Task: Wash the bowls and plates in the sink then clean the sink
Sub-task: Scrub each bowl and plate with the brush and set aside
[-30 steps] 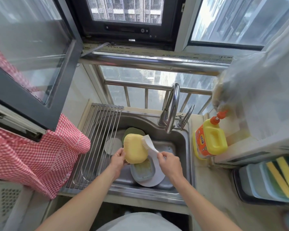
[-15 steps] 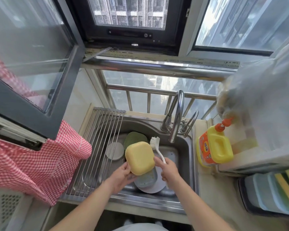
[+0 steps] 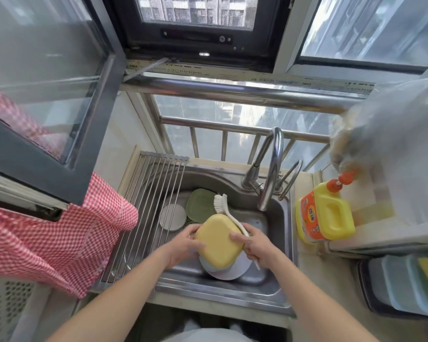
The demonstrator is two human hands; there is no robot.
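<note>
The steel sink (image 3: pixel 277 218) is set into the counter (image 3: pixel 331 304) below the open window, with the faucet (image 3: pixel 269 174) rising from its back rim and arching over the basin. A roll-up drying rack (image 3: pixel 143 218) covers the sink's left side, and a red checked cloth (image 3: pixel 59 230) hangs just beyond the sink's left edge. On the counter at the sink's right edge stands a yellow detergent bottle (image 3: pixel 326 213) with an orange cap. Over the middle of the basin I hold a yellow bowl (image 3: pixel 219 243) upside down and tilted. My left hand (image 3: pixel 183 245) grips its left rim with fingers curled around the edge. My right hand (image 3: pixel 256 245) presses its thumb on the bowl's right side while its fingers hold the white dish brush (image 3: pixel 230 215), whose bristled head points toward the back of the sink. Under the bowl, near the sink's front edge, a white plate (image 3: pixel 235 270) carries a pale blue dish (image 3: pixel 213 267). Toward the back left of the basin lie a green plate (image 3: pixel 199 206) and a small round metal dish (image 3: pixel 172 217) partly under the rack.
</note>
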